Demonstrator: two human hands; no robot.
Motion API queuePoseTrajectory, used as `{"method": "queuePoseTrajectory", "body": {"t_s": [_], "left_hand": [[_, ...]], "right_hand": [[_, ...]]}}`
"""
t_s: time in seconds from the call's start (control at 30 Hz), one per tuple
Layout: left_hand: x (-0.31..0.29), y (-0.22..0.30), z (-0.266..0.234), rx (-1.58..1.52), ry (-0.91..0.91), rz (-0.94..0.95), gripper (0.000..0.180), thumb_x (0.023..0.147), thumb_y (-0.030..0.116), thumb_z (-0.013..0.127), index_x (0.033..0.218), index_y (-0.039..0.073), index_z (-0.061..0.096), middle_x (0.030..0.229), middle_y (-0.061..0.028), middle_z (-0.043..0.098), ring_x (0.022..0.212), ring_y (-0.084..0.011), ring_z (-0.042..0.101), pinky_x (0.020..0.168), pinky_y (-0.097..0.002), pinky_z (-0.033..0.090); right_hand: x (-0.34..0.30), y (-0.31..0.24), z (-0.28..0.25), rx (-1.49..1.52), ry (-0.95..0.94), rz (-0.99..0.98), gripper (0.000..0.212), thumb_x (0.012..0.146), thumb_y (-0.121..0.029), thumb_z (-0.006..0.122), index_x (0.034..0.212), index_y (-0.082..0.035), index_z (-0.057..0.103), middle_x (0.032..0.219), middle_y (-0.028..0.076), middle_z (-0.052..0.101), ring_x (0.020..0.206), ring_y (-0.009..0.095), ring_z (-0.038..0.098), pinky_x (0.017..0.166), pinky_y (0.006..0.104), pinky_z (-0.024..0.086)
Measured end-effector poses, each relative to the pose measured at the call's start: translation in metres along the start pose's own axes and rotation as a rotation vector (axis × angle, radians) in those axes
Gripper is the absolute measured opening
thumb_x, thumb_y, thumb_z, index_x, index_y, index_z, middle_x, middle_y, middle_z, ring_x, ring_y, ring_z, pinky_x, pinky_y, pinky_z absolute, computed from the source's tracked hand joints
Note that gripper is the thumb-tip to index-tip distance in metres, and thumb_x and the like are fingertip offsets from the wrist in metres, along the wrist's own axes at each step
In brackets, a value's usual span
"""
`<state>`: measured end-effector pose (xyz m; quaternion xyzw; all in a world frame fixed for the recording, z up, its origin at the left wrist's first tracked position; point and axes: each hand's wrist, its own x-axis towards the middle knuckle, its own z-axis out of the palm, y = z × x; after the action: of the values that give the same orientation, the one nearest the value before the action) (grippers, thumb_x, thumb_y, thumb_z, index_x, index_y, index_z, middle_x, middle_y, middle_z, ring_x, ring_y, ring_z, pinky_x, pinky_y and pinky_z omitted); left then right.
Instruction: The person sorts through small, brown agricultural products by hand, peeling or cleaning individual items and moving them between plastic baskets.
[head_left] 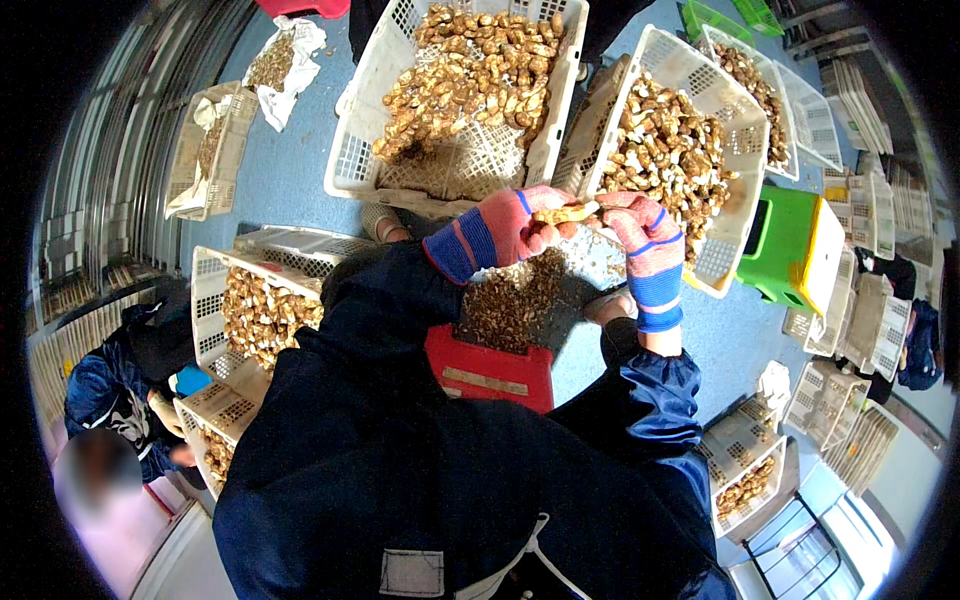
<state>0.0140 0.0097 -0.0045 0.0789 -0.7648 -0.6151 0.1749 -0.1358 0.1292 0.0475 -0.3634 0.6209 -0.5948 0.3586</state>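
**Slender tan mushroom [566,213] held between knit-gloved hands**

At left, rounded brown mushrooms [262,312] are heaped in a perforated plastic crate [208,285]. In the middle crate [490,152], glossy ones are piled toward the far edge. The slender mushroom, above that crate's near right corner, is clasped by the left hand's [535,225] fingers; its right tip is met by the right hand's [632,222] bent fingers, whose grip cannot be told. Farther right, the right crate [748,130] is filled with pale-stemmed mushrooms.

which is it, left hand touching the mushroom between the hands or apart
Touching: the head view shows the left hand with its gloved fingers closed around one end of the mushroom.
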Motion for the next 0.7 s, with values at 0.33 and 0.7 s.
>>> {"method": "queuePoseTrajectory", "body": {"t_s": [0.33,0.7], "left_hand": [[0.007,-0.015,0.008,-1.564,-0.238,-1.018,0.034,0.088,0.034,0.036,0.076,0.005,0.048,0.05,0.004,0.035,0.035,-0.0039,0.026,0.029,-0.0182,0.023],[0.002,0.0,0.008,-1.146,-0.098,-0.615,0.016,0.08,0.001,0.048,0.096,0.002,0.052,0.072,-0.0008,0.051,0.055,-0.0048,0.044,0.049,-0.0166,0.037]], "right_hand": [[-0.005,0.002,-0.009,0.028,-0.105,-0.11,0.007,0.077,-0.007,0.058,0.077,0.0,0.06,0.09,0.011,0.061,0.082,0.017,0.057,0.072,0.0259,0.044],[-0.002,0.004,-0.01,-0.116,-0.095,-0.082,0.01,0.076,-0.009,0.058,0.077,0.0,0.061,0.087,0.009,0.063,0.075,0.014,0.058,0.067,0.024,0.045]]}}
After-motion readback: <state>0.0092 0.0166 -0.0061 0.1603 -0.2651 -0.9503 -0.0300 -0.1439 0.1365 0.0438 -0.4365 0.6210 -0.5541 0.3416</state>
